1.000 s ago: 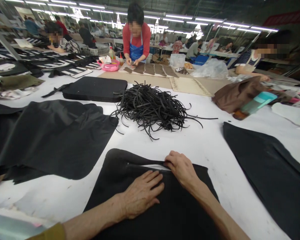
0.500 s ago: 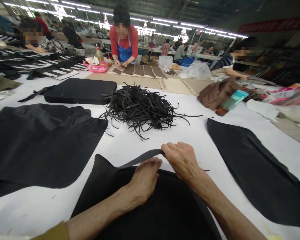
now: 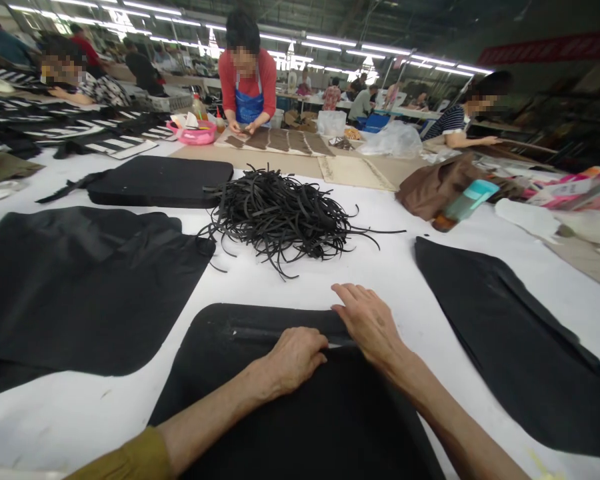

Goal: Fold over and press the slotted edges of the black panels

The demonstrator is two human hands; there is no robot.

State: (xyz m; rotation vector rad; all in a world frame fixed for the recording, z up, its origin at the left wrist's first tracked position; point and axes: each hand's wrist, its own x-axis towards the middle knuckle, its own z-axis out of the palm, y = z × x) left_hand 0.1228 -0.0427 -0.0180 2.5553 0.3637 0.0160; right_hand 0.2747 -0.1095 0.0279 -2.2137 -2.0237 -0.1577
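Observation:
A black sheet panel (image 3: 215, 373) with rounded corners lies in front of me. Over its near part a second black layer (image 3: 325, 427) has its edge just below its far side. My left hand (image 3: 297, 360) is closed at that edge, fingers curled and thumb beneath, pinching the layer. Just right of it, my right hand (image 3: 370, 327) reaches over the far right corner, fingers extended and the thumb apart; whether its fingertips touch the panel I cannot tell. Beyond my hands sits a tangled heap of thin black strips (image 3: 280, 213).
Black sheets (image 3: 80, 293) lie to the left, and more black panels (image 3: 510, 333) to the right. A thick black stack (image 3: 165, 180) stands behind. A teal-lidded bottle (image 3: 465, 203) rests by brown cloth (image 3: 430, 187). Across the table a person in red (image 3: 247, 73) handles brown pieces.
The lifted black edge has come down, and the panel's far part now lies flat. My right hand has let go of it and straightened its fingers. My left hand moved slightly nearer to me.

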